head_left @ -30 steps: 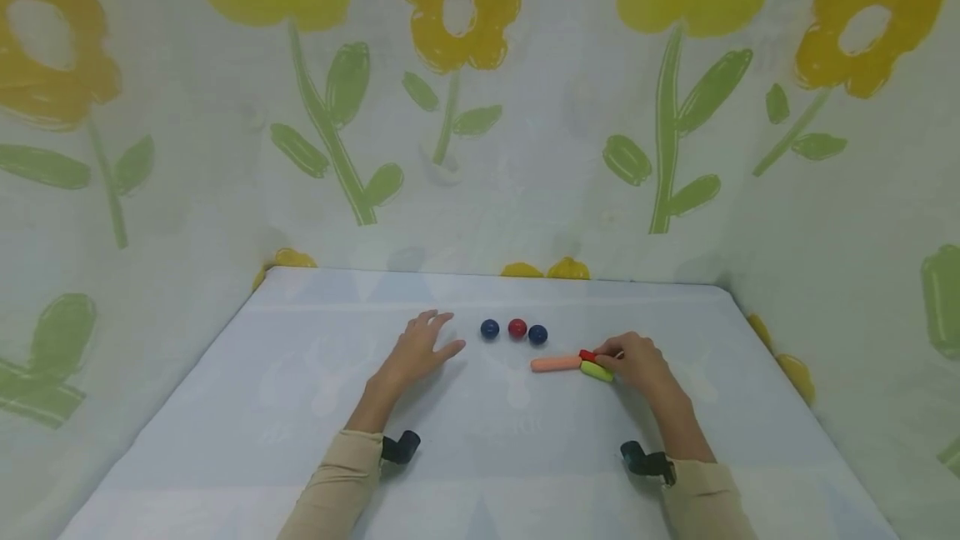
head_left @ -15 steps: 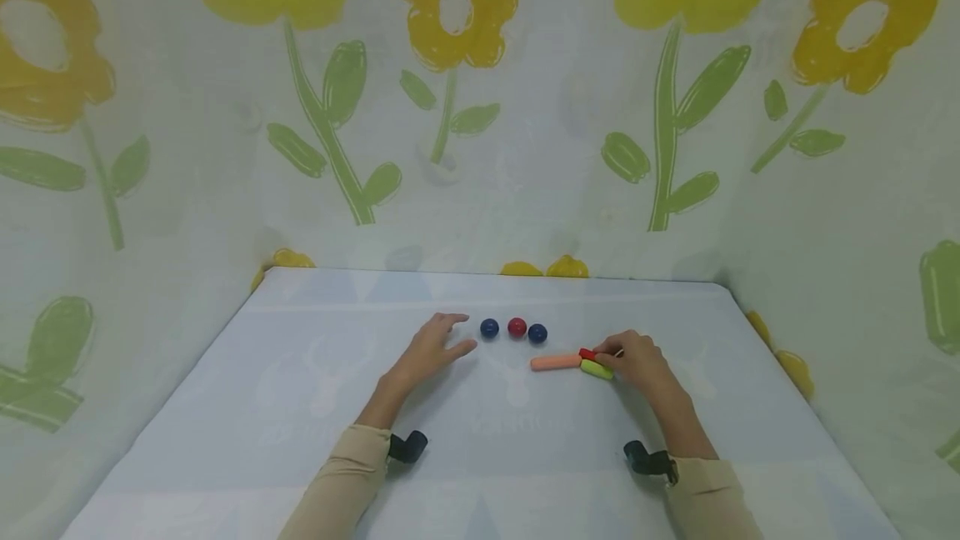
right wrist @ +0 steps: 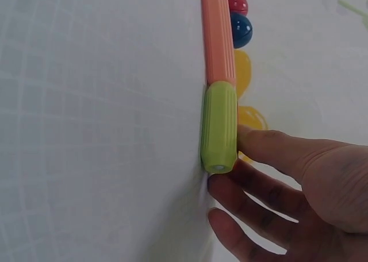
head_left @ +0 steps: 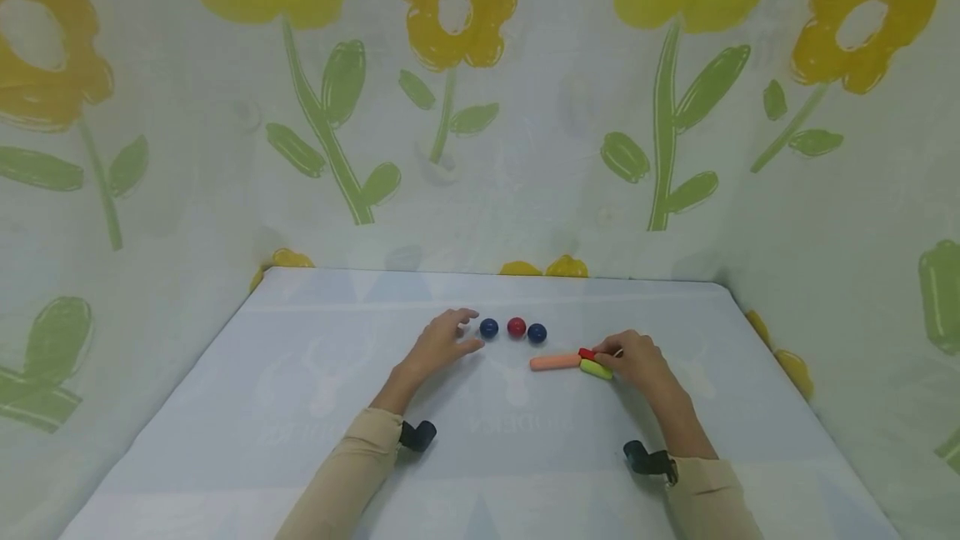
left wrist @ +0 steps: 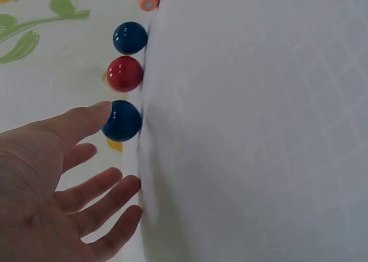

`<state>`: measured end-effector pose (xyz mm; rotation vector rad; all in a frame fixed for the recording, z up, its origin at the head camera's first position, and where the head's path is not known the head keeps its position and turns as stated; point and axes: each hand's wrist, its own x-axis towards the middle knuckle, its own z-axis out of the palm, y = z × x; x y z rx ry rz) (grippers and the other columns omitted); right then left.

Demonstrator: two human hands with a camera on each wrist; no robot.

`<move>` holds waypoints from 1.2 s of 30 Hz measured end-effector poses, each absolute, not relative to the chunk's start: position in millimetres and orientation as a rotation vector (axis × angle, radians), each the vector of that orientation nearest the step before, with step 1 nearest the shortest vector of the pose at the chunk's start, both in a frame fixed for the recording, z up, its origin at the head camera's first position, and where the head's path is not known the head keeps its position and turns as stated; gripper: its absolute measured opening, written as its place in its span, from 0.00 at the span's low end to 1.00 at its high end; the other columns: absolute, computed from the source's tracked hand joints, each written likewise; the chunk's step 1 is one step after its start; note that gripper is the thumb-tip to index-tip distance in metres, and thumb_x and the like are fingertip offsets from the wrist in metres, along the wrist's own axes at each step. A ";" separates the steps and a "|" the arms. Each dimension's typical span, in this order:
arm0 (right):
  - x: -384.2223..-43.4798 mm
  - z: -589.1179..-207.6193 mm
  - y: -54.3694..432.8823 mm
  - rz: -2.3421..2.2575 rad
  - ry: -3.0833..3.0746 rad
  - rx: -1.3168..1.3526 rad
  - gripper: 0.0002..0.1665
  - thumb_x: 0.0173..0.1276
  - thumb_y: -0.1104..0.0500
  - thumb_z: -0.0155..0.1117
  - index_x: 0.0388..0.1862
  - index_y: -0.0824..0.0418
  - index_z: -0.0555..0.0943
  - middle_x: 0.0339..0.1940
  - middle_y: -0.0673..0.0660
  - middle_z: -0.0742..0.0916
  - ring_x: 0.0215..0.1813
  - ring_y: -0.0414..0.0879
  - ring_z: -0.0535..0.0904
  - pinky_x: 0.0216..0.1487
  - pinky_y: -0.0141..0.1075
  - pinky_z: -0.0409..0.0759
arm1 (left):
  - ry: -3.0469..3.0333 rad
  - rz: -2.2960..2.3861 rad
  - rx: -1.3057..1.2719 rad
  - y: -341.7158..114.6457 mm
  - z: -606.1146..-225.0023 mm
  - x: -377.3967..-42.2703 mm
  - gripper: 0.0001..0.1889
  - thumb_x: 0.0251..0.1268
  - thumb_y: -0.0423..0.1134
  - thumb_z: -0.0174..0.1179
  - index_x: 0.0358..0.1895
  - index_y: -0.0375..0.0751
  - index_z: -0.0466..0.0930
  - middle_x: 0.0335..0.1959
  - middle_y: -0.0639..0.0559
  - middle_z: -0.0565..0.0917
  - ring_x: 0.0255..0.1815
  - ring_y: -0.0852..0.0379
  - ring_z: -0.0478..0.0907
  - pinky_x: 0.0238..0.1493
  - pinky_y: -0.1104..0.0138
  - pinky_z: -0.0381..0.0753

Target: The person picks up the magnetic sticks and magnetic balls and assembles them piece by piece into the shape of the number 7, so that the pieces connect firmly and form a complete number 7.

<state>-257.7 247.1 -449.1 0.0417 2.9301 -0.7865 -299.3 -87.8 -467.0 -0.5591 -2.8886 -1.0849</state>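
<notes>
My left hand (head_left: 438, 344) reaches toward the row of balls, thumb and fingers spread, holding nothing. Its fingertips come close on either side of the nearest blue ball (head_left: 489, 328); the thumb tip overlaps that ball in the left wrist view. A red ball (head_left: 517, 327) and a second blue ball (head_left: 537, 332) lie to its right. My right hand (head_left: 637, 361) pinches a short red stick (head_left: 587, 353) between thumb and fingers. Against it lies a short green ribbed stick (right wrist: 219, 127), which mostly hides the red one in the right wrist view. A longer orange ribbed stick (head_left: 555, 362) meets their left ends.
All these pieces lie on a white-covered table (head_left: 517, 473). Behind the table's far edge hangs a white cloth (head_left: 517, 215) printed with yellow flowers and green leaves. Each wrist carries a black camera mount, one of them the left mount (head_left: 420, 435).
My left hand has moved right until its fingertips are around the leftmost blue ball. The right hand keeps pinching the red stick and stays in place; the balls and sticks have not moved.
</notes>
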 end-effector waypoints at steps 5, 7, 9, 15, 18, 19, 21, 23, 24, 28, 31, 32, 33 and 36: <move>-257.4 -449.8 246.9 -0.800 2.937 0.043 0.10 0.66 0.59 0.67 0.44 0.60 0.87 0.39 0.55 0.87 0.39 0.48 0.77 0.37 0.37 0.79 | -2.909 -1.091 -0.542 -80.9 -468.1 -305.6 0.27 0.61 0.47 0.68 0.63 0.48 0.74 0.58 0.46 0.81 0.56 0.50 0.81 0.57 0.54 0.80; -257.2 -450.0 246.5 -0.809 2.935 0.046 0.10 0.66 0.59 0.67 0.44 0.60 0.87 0.38 0.55 0.87 0.39 0.48 0.77 0.37 0.36 0.79 | -2.920 -1.093 -0.530 -78.4 -469.3 -308.1 0.27 0.61 0.47 0.68 0.63 0.49 0.74 0.58 0.47 0.82 0.56 0.50 0.80 0.57 0.55 0.80; -257.1 -449.8 246.2 -0.817 2.932 0.050 0.10 0.66 0.59 0.67 0.44 0.60 0.87 0.38 0.55 0.87 0.39 0.48 0.77 0.37 0.36 0.79 | -2.919 -1.098 -0.521 -76.2 -470.3 -310.3 0.26 0.61 0.47 0.68 0.63 0.49 0.75 0.57 0.47 0.82 0.55 0.50 0.81 0.57 0.55 0.80; -257.7 -450.0 246.7 -0.817 2.928 0.049 0.10 0.66 0.58 0.67 0.44 0.60 0.87 0.39 0.55 0.87 0.39 0.48 0.77 0.37 0.36 0.78 | -2.923 -1.115 -0.474 -71.3 -471.5 -314.1 0.25 0.61 0.46 0.68 0.62 0.51 0.75 0.56 0.48 0.83 0.54 0.52 0.81 0.57 0.56 0.81; -258.1 -450.3 247.4 -0.813 2.933 0.042 0.10 0.66 0.58 0.67 0.44 0.60 0.87 0.39 0.56 0.87 0.39 0.48 0.77 0.37 0.36 0.78 | -2.917 -1.121 -0.479 -69.8 -470.7 -314.5 0.25 0.61 0.45 0.68 0.62 0.50 0.76 0.55 0.47 0.83 0.53 0.52 0.81 0.56 0.57 0.81; -258.2 -450.4 247.6 -0.810 2.934 0.034 0.11 0.66 0.58 0.67 0.44 0.60 0.87 0.39 0.56 0.87 0.39 0.48 0.77 0.36 0.36 0.78 | -2.915 -1.123 -0.488 -69.4 -470.6 -314.6 0.25 0.61 0.44 0.68 0.61 0.50 0.76 0.55 0.47 0.84 0.53 0.52 0.82 0.56 0.57 0.81; -258.1 -450.6 247.6 -0.800 2.937 0.031 0.11 0.66 0.58 0.67 0.45 0.60 0.87 0.40 0.56 0.87 0.39 0.48 0.77 0.36 0.35 0.78 | -2.909 -1.129 -0.510 -68.6 -470.2 -314.6 0.24 0.61 0.43 0.68 0.61 0.49 0.77 0.55 0.47 0.84 0.52 0.51 0.82 0.56 0.57 0.81; -258.0 -450.6 247.8 -0.793 2.939 0.025 0.11 0.66 0.58 0.67 0.45 0.60 0.87 0.40 0.56 0.87 0.39 0.48 0.78 0.36 0.36 0.78 | -2.905 -1.139 -0.525 -67.6 -469.8 -314.9 0.24 0.61 0.43 0.68 0.61 0.48 0.77 0.55 0.46 0.84 0.51 0.51 0.82 0.55 0.58 0.82; -257.9 -450.8 248.1 -0.795 2.938 0.024 0.11 0.66 0.58 0.67 0.45 0.61 0.87 0.39 0.56 0.87 0.39 0.48 0.78 0.36 0.36 0.78 | -2.905 -1.141 -0.529 -67.0 -469.7 -315.0 0.24 0.61 0.43 0.68 0.61 0.48 0.77 0.55 0.46 0.84 0.51 0.51 0.82 0.54 0.58 0.82; -257.2 -451.4 248.0 -0.802 2.938 0.031 0.11 0.66 0.58 0.67 0.45 0.60 0.87 0.39 0.55 0.88 0.39 0.47 0.77 0.37 0.36 0.78 | -2.902 -1.143 -0.535 -65.0 -469.5 -315.1 0.24 0.60 0.42 0.69 0.60 0.49 0.78 0.54 0.46 0.84 0.50 0.52 0.81 0.54 0.58 0.82; -257.1 -452.0 247.8 -0.802 2.941 0.031 0.11 0.66 0.58 0.67 0.45 0.60 0.87 0.39 0.55 0.88 0.39 0.47 0.77 0.36 0.36 0.78 | -2.898 -1.127 -0.535 -64.0 -469.7 -315.9 0.23 0.60 0.42 0.69 0.60 0.49 0.78 0.54 0.47 0.85 0.49 0.52 0.81 0.53 0.58 0.81; -257.2 -452.0 247.7 -0.802 2.941 0.032 0.11 0.66 0.58 0.67 0.45 0.60 0.87 0.39 0.55 0.88 0.39 0.47 0.77 0.36 0.36 0.78 | -2.897 -1.120 -0.537 -63.8 -469.9 -316.3 0.23 0.60 0.42 0.69 0.59 0.49 0.79 0.53 0.47 0.85 0.49 0.52 0.81 0.53 0.58 0.81; -257.4 -452.0 247.7 -0.803 2.940 0.034 0.11 0.66 0.58 0.67 0.45 0.60 0.87 0.39 0.55 0.88 0.39 0.47 0.77 0.36 0.36 0.78 | -2.894 -1.116 -0.538 -63.7 -470.3 -316.8 0.22 0.59 0.42 0.69 0.58 0.49 0.79 0.53 0.47 0.85 0.49 0.52 0.81 0.53 0.58 0.81; -257.9 -451.6 247.8 -0.804 2.934 0.048 0.11 0.66 0.58 0.67 0.45 0.60 0.87 0.39 0.55 0.88 0.39 0.47 0.77 0.36 0.35 0.78 | -2.887 -1.097 -0.545 -63.4 -471.9 -318.5 0.21 0.59 0.42 0.70 0.56 0.49 0.80 0.51 0.48 0.86 0.48 0.53 0.81 0.52 0.59 0.81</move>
